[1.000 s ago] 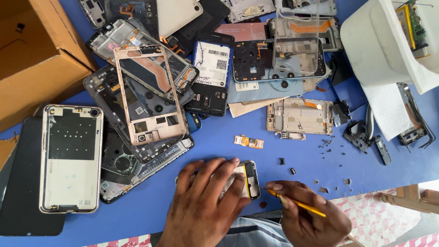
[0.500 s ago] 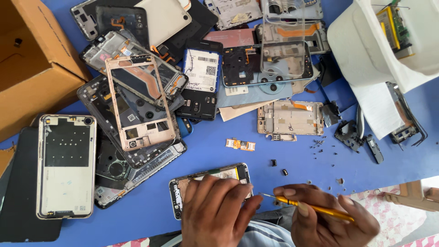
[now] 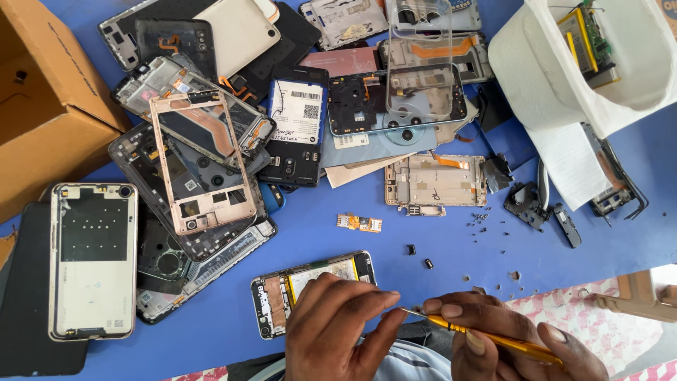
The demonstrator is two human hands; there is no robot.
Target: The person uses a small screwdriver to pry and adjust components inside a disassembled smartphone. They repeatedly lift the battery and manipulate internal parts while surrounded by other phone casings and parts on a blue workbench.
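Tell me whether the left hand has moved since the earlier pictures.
Yes. The left hand has drawn back toward the person, away from the small orange flex connector, uncovering more of the opened black-framed phone.

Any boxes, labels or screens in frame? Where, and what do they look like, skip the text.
Cardboard box: top left, brown, open.
White label: rectangular, with black barcode and square code, on a blue-edged phone part in the upper-middle pile.
Smaller white sticker: just right of it, under a dark phone frame.
Paper roll: top right, white.
No lit screens; the opened phone under the left hand shows only its internals.
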